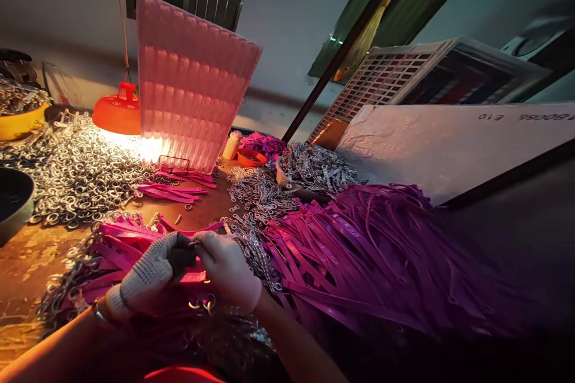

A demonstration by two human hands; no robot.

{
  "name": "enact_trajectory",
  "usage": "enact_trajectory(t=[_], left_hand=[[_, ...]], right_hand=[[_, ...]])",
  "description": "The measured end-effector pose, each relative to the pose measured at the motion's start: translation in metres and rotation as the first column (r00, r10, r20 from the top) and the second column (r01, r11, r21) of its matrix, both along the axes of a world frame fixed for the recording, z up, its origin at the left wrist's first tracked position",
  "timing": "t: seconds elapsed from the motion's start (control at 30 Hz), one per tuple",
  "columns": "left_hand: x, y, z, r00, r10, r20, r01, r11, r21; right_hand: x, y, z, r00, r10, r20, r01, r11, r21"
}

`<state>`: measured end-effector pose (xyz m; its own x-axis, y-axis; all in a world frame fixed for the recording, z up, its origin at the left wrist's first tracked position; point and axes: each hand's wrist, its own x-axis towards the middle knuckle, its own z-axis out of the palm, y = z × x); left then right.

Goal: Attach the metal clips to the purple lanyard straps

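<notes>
My left hand [153, 269], in a dotted white glove with dark fingertips, is closed at the lower middle of the head view. Its fingertips meet those of my right hand [229, 269], which is closed too. Between them is a small dark piece, too hidden to name. Pink straps [117, 251] with metal rings lie under and behind my hands. Metal chains [254, 248] lie just beyond my right hand. To the right spreads a large heap of purple straps [350, 251].
An orange lamp [117, 109] hangs over a pile of metal rings [85, 173]. Behind stands a ribbed clear panel [193, 84]. A dark bowl [27, 203] is at the left edge; a small orange bowl [251, 158] and a chain-filled container [282, 172] stand farther back.
</notes>
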<state>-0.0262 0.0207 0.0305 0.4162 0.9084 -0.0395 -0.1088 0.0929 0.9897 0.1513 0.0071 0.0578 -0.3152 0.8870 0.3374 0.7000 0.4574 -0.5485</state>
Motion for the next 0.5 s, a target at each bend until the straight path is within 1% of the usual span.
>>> enact_trajectory(t=[0.03, 0.07, 0.1, 0.13, 0.2, 0.23, 0.27, 0.3, 0.33, 0.37, 0.4, 0.43, 0.47, 0.5], left_hand=[[0.0, 0.0, 0.001, 1.0, 0.015, -0.024, -0.015, 1.0, 0.007], [0.001, -0.001, 0.002, 0.999, 0.034, -0.012, -0.034, 0.999, 0.004], [0.001, -0.001, 0.003, 0.998, 0.057, 0.04, -0.057, 0.998, -0.016], [0.002, -0.002, 0.005, 0.992, 0.06, 0.115, -0.054, 0.997, -0.058], [0.006, -0.002, 0.009, 0.969, 0.025, 0.246, 0.025, 0.98, -0.197], [0.009, -0.001, 0.012, 0.962, -0.002, 0.273, 0.078, 0.96, -0.268], [0.012, 0.003, 0.016, 0.963, -0.03, 0.269, 0.119, 0.939, -0.322], [0.016, 0.01, 0.02, 0.971, -0.053, 0.234, 0.134, 0.929, -0.345], [0.021, 0.02, 0.024, 0.983, -0.086, 0.165, 0.137, 0.935, -0.327], [0.025, 0.034, 0.027, 0.991, -0.131, 0.031, 0.134, 0.957, -0.257], [0.03, 0.051, 0.029, 0.972, -0.173, -0.157, 0.149, 0.977, -0.152], [0.034, 0.072, 0.031, 0.912, -0.189, -0.363, 0.186, 0.982, -0.042], [0.039, 0.096, 0.03, 0.776, -0.156, -0.611, 0.253, 0.965, 0.075], [0.043, 0.122, 0.028, 0.707, -0.092, -0.701, 0.249, 0.96, 0.125]], right_hand=[[0.001, 0.0, -0.001, 0.999, -0.003, 0.035, 0.001, 0.999, 0.038], [0.001, 0.0, -0.002, 0.997, -0.005, 0.08, -0.001, 0.997, 0.081], [0.002, -0.001, -0.004, 0.992, -0.012, 0.127, -0.005, 0.992, 0.129], [0.001, -0.002, -0.005, 0.985, -0.027, 0.168, -0.005, 0.983, 0.183], [0.0, -0.003, -0.008, 0.974, -0.088, 0.207, 0.021, 0.952, 0.306], [0.0, -0.003, -0.011, 0.974, -0.122, 0.193, 0.048, 0.934, 0.353], [0.0, -0.002, -0.013, 0.975, -0.155, 0.157, 0.086, 0.922, 0.376], [0.0, -0.001, -0.017, 0.976, -0.186, 0.109, 0.134, 0.918, 0.372], [0.002, 0.001, -0.02, 0.973, -0.221, 0.058, 0.189, 0.919, 0.345], [0.004, 0.004, -0.024, 0.965, -0.262, 0.011, 0.246, 0.919, 0.309], [0.006, 0.006, -0.028, 0.952, -0.305, -0.027, 0.301, 0.913, 0.277], [0.009, 0.008, -0.032, 0.94, -0.337, -0.056, 0.34, 0.904, 0.259], [0.01, 0.01, -0.036, 0.936, -0.344, -0.077, 0.352, 0.899, 0.259], [0.012, 0.011, -0.04, 0.94, -0.329, -0.093, 0.342, 0.9, 0.269]])
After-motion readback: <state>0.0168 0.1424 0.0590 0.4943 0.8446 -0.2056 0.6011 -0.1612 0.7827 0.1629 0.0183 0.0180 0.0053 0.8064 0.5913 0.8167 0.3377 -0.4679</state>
